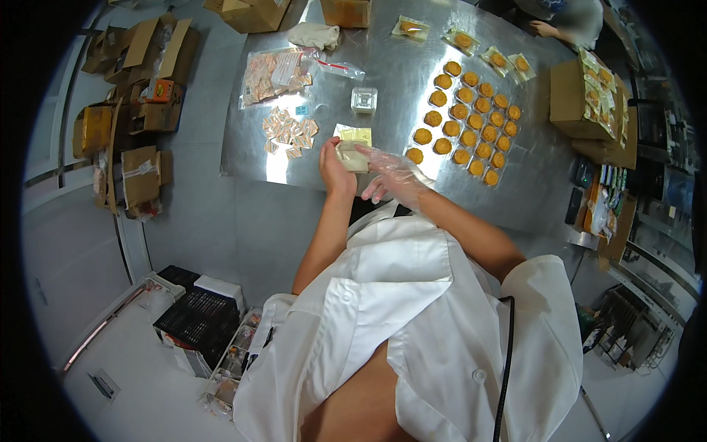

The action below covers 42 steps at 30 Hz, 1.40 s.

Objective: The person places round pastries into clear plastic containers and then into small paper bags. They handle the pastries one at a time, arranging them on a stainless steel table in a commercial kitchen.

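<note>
My bare left hand (338, 171) holds a pale plastic packaging bag (352, 157) near the table's front edge. Against that bag rest the fingers of my right hand (395, 172), which wears a clear plastic glove. Just beyond lie more flat pale bags (354, 134). A clear plastic tray (364, 100) stands behind them. To the left are a loose pile of small printed sachets (288, 131) and a zip bag of similar sachets (270, 77). Rows of golden mooncakes (468, 137) sit on the right, many in clear trays.
Bagged mooncakes (463, 41) lie at the back of the steel table (381, 55). A cloth (314, 36) and cardboard boxes are at the back left. A box of bagged mooncakes (574, 99) stands right. Another person (574, 22) is at the far right.
</note>
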Each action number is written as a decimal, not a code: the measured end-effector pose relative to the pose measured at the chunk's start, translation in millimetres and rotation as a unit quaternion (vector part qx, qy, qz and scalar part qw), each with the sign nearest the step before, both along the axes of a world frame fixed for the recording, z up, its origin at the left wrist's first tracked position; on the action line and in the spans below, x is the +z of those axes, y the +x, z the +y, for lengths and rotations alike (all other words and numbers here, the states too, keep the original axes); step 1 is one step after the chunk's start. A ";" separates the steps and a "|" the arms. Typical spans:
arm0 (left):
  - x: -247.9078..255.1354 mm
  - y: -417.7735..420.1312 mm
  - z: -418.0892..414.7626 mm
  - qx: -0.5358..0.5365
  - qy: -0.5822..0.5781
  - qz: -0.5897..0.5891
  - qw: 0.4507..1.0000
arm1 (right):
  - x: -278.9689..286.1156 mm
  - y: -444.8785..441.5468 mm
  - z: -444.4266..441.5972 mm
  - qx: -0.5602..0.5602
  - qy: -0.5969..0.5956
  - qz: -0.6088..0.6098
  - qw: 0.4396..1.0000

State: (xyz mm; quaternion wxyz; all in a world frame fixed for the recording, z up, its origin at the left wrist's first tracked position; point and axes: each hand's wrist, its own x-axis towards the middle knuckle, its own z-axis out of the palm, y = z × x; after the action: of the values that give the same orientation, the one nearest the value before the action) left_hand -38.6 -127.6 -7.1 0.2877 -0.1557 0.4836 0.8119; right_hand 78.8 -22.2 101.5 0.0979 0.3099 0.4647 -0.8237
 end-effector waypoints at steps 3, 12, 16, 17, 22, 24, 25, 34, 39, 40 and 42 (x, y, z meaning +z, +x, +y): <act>-4.0 -12.9 -10.6 0.013 0.029 -0.059 0.998 | -55.8 27.5 24.7 0.013 0.225 0.044 0.973; 21.6 -15.2 -9.9 -0.025 0.198 -0.201 0.959 | -148.9 87.9 52.1 0.221 0.764 0.069 0.602; 44.9 -11.4 -0.5 -0.061 0.214 -0.197 0.955 | -147.5 73.1 50.5 0.209 0.756 0.032 0.619; 48.8 -11.6 0.4 -0.069 0.225 -0.197 0.952 | -154.8 74.1 49.7 0.206 0.765 0.042 0.609; 51.7 -17.7 2.5 -0.137 0.240 -0.145 0.950 | -169.7 79.1 50.8 0.147 0.759 0.066 0.631; 56.3 -20.6 0.9 -0.157 0.246 -0.120 0.949 | -149.8 77.4 51.7 0.148 0.769 0.068 0.618; 58.1 -22.1 0.4 -0.171 0.255 -0.107 0.946 | -136.2 76.6 52.0 0.149 0.774 0.068 0.611; 78.0 -33.6 6.2 -0.240 0.226 -0.031 0.944 | -155.1 82.9 61.8 0.206 0.749 0.059 0.627; 81.2 -40.6 5.4 -0.239 0.213 -0.021 0.947 | -143.1 74.2 63.9 0.231 0.757 0.078 0.606; 81.2 -42.3 5.5 -0.238 0.213 -0.024 0.947 | -151.7 74.5 67.5 0.235 0.762 0.086 0.598; 78.0 -45.2 5.7 -0.238 0.218 -0.029 0.946 | -154.9 73.3 68.8 0.240 0.747 0.083 0.614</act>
State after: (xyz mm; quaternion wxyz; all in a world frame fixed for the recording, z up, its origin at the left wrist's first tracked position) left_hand -83.8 -121.9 70.9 0.5137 0.0068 0.3089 0.8004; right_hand 152.1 46.6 -53.4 -0.0124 0.0834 0.9833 -0.1612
